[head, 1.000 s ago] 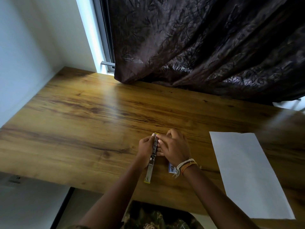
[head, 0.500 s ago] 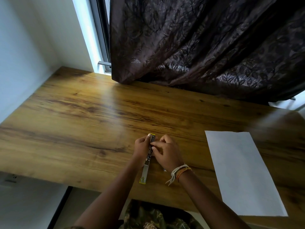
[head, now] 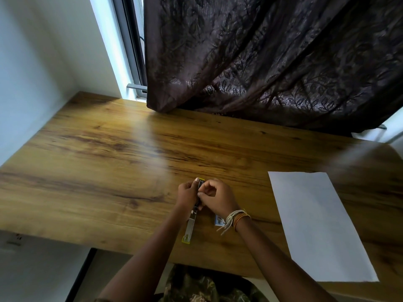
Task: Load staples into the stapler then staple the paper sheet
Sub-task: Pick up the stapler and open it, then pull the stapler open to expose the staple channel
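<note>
Little changed over the last second: stayed bent over the opened stapler (head: 193, 211) lying flat near the front edge of the table (head: 91, 171), lid swung toward the body. Kept the left hand (head: 187, 196) curled around the far half of it, thumb up by the yellow tip. Drew the right hand (head: 218, 197) in tighter, fingertips pinched at the channel, apparently on staples too small to make out. Left the small box (head: 218, 220) half hidden by the right wrist and the paper sheet (head: 316, 225) well apart on the right. Judged loading unfinished, stapling not begun.
</note>
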Tool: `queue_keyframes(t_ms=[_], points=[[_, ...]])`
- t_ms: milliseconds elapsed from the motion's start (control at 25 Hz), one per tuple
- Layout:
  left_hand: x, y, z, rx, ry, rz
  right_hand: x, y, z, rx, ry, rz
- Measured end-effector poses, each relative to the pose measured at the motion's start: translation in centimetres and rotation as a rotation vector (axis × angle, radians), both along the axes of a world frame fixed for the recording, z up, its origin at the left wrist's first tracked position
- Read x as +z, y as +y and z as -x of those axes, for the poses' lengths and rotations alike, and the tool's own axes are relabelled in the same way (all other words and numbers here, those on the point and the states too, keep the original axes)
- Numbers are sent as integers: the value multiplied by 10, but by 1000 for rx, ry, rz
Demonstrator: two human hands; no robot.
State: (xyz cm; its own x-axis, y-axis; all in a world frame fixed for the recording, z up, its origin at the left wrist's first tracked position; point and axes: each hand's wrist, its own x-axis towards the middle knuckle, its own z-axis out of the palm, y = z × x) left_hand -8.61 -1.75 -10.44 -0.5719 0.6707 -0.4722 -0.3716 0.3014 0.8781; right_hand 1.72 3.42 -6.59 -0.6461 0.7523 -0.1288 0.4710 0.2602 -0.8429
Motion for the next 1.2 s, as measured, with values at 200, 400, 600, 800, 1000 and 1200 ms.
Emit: queue_keyframes(t_ms=[200, 400, 600, 800, 1000, 1200], points=[[2, 0, 4, 25, -58, -9, 1, -7, -4, 12, 62, -215], [4, 0, 7, -1, -181, -72, -3, -17, -18, 24, 164, -297], [9, -3, 7, -3, -230, -111, 0, -31, -24, 35, 198, -206], [9, -2, 6, 44, -381, -131, 5, -21, -14, -409, 325, 141], [10, -2, 5, 53, -385, -125, 13, -1, 3, -723, 536, 755], [14, -5, -2, 153, -459, -238, 29, -8, 7, -780, 700, 1161]])
